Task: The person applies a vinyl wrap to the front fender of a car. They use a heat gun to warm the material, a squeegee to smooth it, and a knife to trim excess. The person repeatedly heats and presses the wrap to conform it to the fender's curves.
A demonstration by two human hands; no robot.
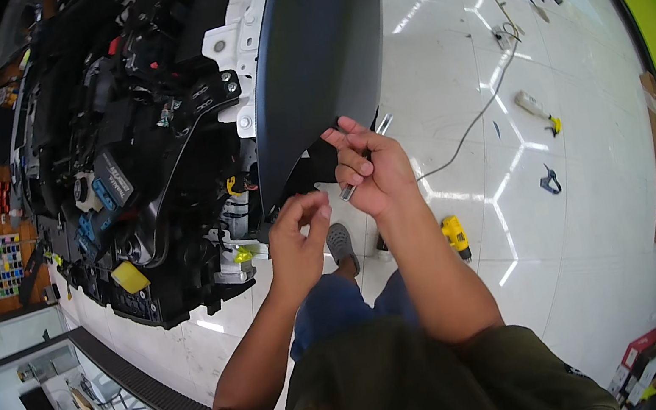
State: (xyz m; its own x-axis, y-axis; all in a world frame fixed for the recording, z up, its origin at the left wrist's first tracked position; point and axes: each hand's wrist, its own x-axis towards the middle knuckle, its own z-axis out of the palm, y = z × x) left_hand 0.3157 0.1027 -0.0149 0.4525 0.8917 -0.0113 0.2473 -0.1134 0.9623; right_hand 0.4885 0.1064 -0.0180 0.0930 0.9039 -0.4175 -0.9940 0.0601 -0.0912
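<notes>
A dark grey fender panel (pixel 320 43) of a car stands in front of me, its curved wheel-arch edge facing my hands. My right hand (pixel 378 167) is closed around a slim silver tool (pixel 385 123), which looks like a cutter, though the palm and fingers cover most of it. Its index and middle fingertips reach up to the arch edge. Just left and lower, my left hand (pixel 297 240) is beside the front lower tip of the fender. Its thumb and fingers are curled close together; anything between them is too small to make out.
To the left lies the open engine bay (pixel 135 124), with a yellow block (pixel 130 277) and a blue-black power tool (pixel 112 183) on it. On the tiled floor are a yellow heat gun (pixel 455 236), a cable (pixel 474 122), a spray bottle (pixel 534 105) and a clamp (pixel 550 180). A lime-green car (pixel 651 51) stands right.
</notes>
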